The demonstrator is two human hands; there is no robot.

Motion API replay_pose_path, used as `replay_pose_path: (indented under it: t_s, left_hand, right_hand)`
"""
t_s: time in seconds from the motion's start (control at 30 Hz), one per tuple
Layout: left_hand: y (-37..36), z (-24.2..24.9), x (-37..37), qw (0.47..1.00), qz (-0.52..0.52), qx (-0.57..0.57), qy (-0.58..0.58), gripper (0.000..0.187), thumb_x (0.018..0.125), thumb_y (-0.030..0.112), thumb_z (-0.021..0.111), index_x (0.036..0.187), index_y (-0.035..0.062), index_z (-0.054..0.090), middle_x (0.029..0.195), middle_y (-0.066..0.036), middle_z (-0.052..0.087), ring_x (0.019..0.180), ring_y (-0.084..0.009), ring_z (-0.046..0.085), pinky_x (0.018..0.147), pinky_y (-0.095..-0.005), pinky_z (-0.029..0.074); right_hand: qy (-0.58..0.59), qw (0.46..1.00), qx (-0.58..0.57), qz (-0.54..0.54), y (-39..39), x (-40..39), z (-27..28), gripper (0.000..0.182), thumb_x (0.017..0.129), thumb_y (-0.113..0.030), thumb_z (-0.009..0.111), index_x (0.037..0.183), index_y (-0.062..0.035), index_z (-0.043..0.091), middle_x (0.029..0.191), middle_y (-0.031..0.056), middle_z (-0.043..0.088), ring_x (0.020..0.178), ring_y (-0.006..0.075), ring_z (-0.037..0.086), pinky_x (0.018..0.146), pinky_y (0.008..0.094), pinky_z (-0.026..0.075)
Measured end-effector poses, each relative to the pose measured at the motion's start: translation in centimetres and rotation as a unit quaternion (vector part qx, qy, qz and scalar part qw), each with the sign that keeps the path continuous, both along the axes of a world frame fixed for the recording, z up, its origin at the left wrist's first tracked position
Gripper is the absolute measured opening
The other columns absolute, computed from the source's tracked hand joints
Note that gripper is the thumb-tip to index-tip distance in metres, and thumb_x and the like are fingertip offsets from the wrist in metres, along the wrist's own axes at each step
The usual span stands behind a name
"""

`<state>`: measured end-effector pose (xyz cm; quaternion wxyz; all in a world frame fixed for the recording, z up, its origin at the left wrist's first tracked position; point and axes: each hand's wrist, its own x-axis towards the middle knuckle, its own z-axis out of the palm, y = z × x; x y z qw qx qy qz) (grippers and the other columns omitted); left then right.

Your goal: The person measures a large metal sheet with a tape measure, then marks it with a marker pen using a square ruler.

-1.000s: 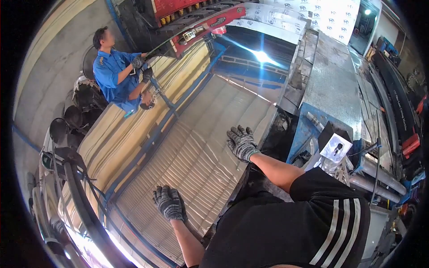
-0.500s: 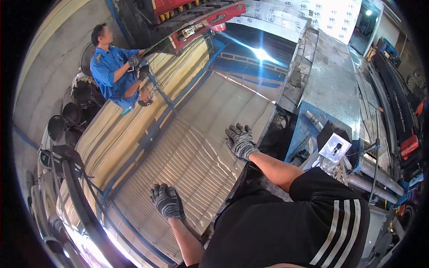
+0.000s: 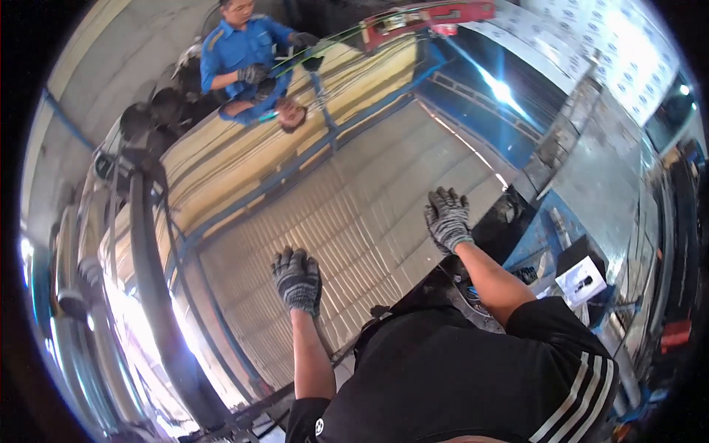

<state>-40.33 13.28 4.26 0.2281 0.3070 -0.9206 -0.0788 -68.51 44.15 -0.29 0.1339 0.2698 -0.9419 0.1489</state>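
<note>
A large, shiny, mirror-like sheet (image 3: 388,166) stretches out in front of me and reflects the ceiling and the person opposite. On its near left part lies my left hand (image 3: 297,282) in a grey knitted glove with dark fingers, flat and with fingers stretched out. My right hand (image 3: 448,221), gloved the same way, rests palm down near the sheet's right edge, its fingers a little spread. Neither hand grips anything. Across the sheet a co-worker in a blue shirt (image 3: 244,55) has gloved hands at the far edge, where a thin greenish line (image 3: 332,46) runs.
A red machine beam (image 3: 432,21) spans the far end. To my right are a blue surface with tools (image 3: 543,229) and a white card with a dark figure (image 3: 581,282). Metal tubes (image 3: 96,310) and a dark post (image 3: 151,295) stand at the left.
My view has swung, so the scene sits further right and higher. The co-worker has turned toward the sheet and spread their hands along its edge. Both my hands stay flat on the sheet.
</note>
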Motion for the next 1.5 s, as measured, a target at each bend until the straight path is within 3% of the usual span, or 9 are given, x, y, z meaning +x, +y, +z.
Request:
replay_pose_path:
  t_s: [0.6, 0.7, 1.13, 1.2, 1.5]
  left_hand:
    - [-0.3, 0.4, 0.3, 1.0, 0.007, 0.023, -0.019, 0.04, 0.096, 0.038, 0.062, 0.127, 0.0133, 0.071, 0.146, -0.017, 0.059, 0.142, -0.0407, 0.046, 0.122, -0.0541, 0.028]
    - [-0.3, 0.2, 0.2, 1.0, 0.003, -0.014, 0.015, 0.034, 0.094, 0.033, 0.064, 0.12, 0.0116, 0.073, 0.138, -0.018, 0.064, 0.136, -0.0426, 0.051, 0.118, -0.0556, 0.034]
    - [-0.3, 0.7, 0.3, 1.0, -0.003, -0.002, 0.02, 0.035, 0.093, 0.033, 0.066, 0.119, 0.0117, 0.073, 0.138, -0.019, 0.064, 0.135, -0.0432, 0.052, 0.118, -0.0565, 0.033]
    - [-0.4, 0.6, 0.4, 1.0, 0.002, 0.007, -0.007, 0.04, 0.092, 0.037, 0.065, 0.124, 0.0137, 0.071, 0.142, -0.015, 0.062, 0.137, -0.04, 0.05, 0.119, -0.0544, 0.032]
    - [-0.7, -0.2, 0.3, 1.0, 0.007, 0.01, -0.02, 0.041, 0.094, 0.038, 0.064, 0.127, 0.0141, 0.07, 0.146, -0.015, 0.06, 0.141, -0.039, 0.047, 0.121, -0.0552, 0.029]
  right_hand:
    - [-0.01, 1.0, 0.018, 0.002, -0.3, 0.0, 0.9, 0.048, 0.101, -0.041, 0.053, 0.143, -0.0166, 0.06, 0.153, 0.0132, 0.053, 0.145, 0.0383, 0.043, 0.121, 0.0615, 0.022]
    - [-0.014, 1.0, 0.025, -0.002, -0.3, -0.2, 0.9, 0.048, 0.101, -0.04, 0.053, 0.143, -0.0165, 0.06, 0.154, 0.0133, 0.052, 0.145, 0.0383, 0.043, 0.121, 0.0613, 0.022]
    - [-0.008, 0.999, 0.041, -0.007, -0.2, -0.2, 0.6, 0.048, 0.102, -0.04, 0.053, 0.145, -0.0186, 0.058, 0.155, 0.0111, 0.051, 0.147, 0.0362, 0.041, 0.122, 0.0595, 0.023]
    - [-0.014, 0.999, 0.052, -0.009, -0.2, -0.1, 0.7, 0.049, 0.103, -0.041, 0.052, 0.147, -0.0205, 0.056, 0.156, 0.0098, 0.05, 0.147, 0.0352, 0.041, 0.122, 0.0584, 0.024]
    - [-0.013, 0.999, 0.043, -0.007, -0.2, -0.1, 0.4, 0.05, 0.103, -0.042, 0.051, 0.146, -0.0172, 0.058, 0.156, 0.012, 0.05, 0.148, 0.036, 0.039, 0.122, 0.0598, 0.021]
